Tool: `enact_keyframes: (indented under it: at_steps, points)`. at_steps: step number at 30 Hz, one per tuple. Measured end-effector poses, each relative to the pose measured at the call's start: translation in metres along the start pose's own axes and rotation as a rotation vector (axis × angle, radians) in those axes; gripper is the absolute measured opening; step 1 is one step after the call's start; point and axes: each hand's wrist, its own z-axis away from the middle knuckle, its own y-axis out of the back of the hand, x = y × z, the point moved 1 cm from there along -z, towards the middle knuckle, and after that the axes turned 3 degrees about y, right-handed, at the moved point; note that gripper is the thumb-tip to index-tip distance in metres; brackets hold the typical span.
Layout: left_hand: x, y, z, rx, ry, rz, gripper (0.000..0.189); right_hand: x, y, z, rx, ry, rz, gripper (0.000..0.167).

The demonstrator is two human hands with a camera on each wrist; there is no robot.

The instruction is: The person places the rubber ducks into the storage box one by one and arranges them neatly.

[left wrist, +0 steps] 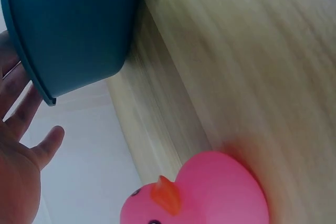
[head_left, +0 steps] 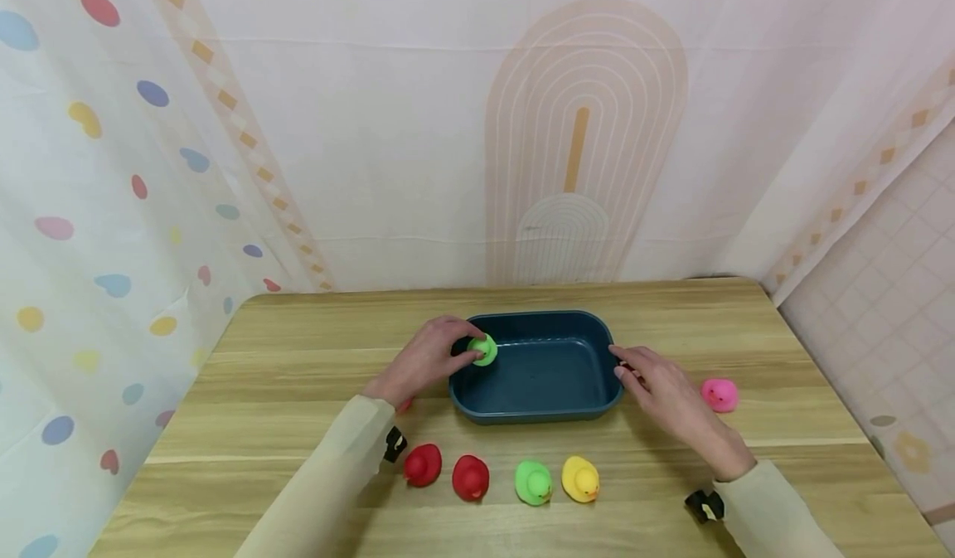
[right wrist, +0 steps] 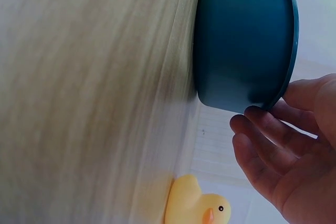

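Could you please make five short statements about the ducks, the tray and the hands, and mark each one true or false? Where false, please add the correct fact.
1. The left hand holds a green duck at the tray's left end. True.
2. The right hand holds a pink duck. False: it holds the tray's right end; that duck lies on the table.
3. Two red ducks are on the near side of the tray. True.
4. The tray is white. False: it is dark blue.
5. A yellow duck sits beside another green duck. True.
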Motion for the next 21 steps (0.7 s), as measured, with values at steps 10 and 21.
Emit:
enact_keyframes:
  at_steps: [10,21]
  points:
    - [-0.0032,-0.0037,-0.0064,-0.034,0.007,-0.049,0.027,0.0017,-0.0005,-0.0001,-0.008,-0.008,-0.007,0.035]
    - [-0.003,-0.009,-0.0094,-0.078,-0.028,-0.083,0.025,0.0011,-0.0001,0.0004,-0.008,-0.014,-0.011,0.035]
